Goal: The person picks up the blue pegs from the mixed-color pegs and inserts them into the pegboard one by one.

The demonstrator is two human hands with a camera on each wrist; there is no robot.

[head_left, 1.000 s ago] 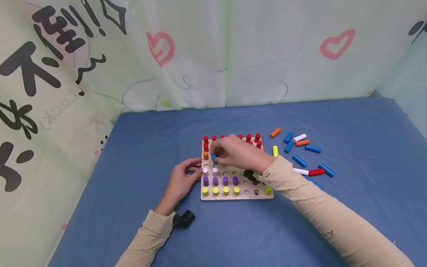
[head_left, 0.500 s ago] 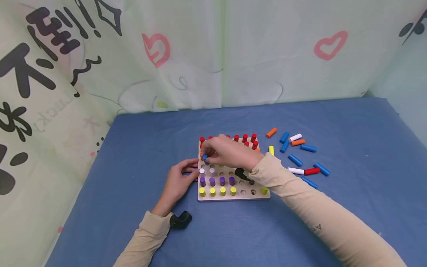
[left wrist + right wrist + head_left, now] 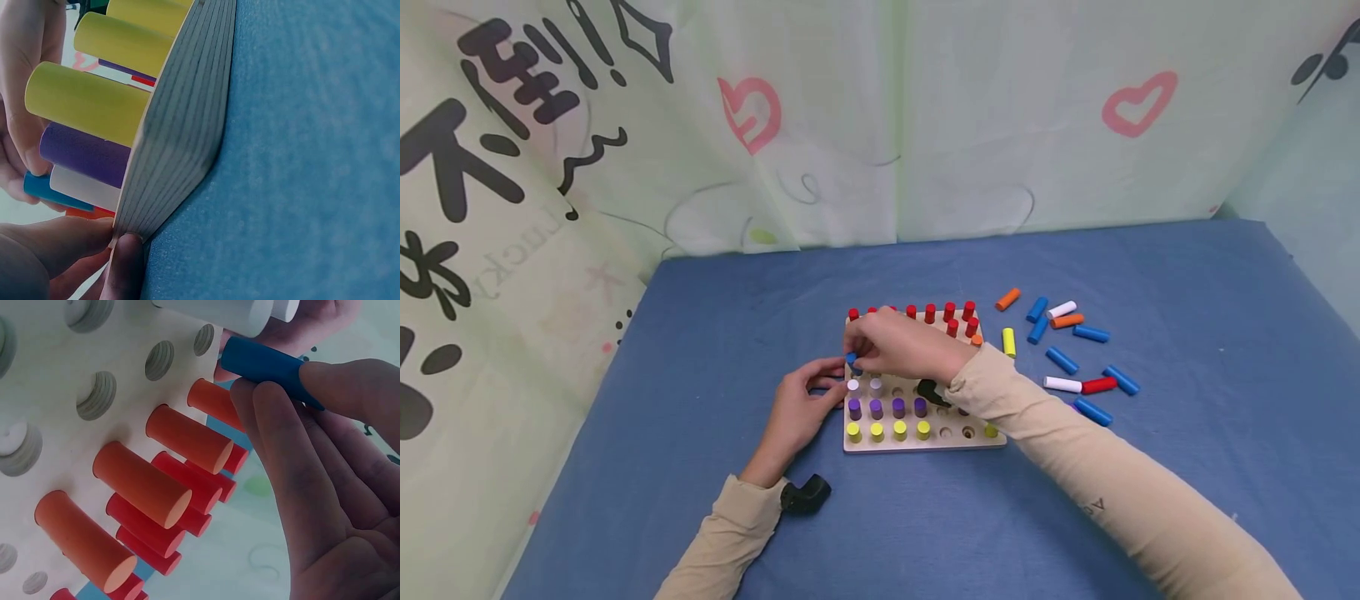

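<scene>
My right hand [image 3: 898,343] pinches a blue peg [image 3: 262,364] between thumb and fingertips. The peg is tilted close over the left end of the wooden pegboard [image 3: 887,447], by the row between the orange and white pegs. My left hand [image 3: 801,410] holds the board's left edge, its thumb [image 3: 69,244] on the face and a finger against the side. Standing in the board are yellow pegs [image 3: 900,431], purple pegs [image 3: 898,408], two white pegs [image 3: 876,387], orange pegs [image 3: 140,484] and red pegs [image 3: 930,313]. My right hand hides part of the upper rows.
Loose pegs lie on the blue cloth right of the board: several blue ones [image 3: 1062,360], two orange [image 3: 1008,299], two white [image 3: 1062,384], a red [image 3: 1099,385] and a yellow [image 3: 1009,342]. A printed curtain [image 3: 835,167] hangs behind the table.
My right hand has moved left with the blue peg, from near the second column to the board's left end, and slightly down. The left hand stays at the edge; the head view has shifted a little.
</scene>
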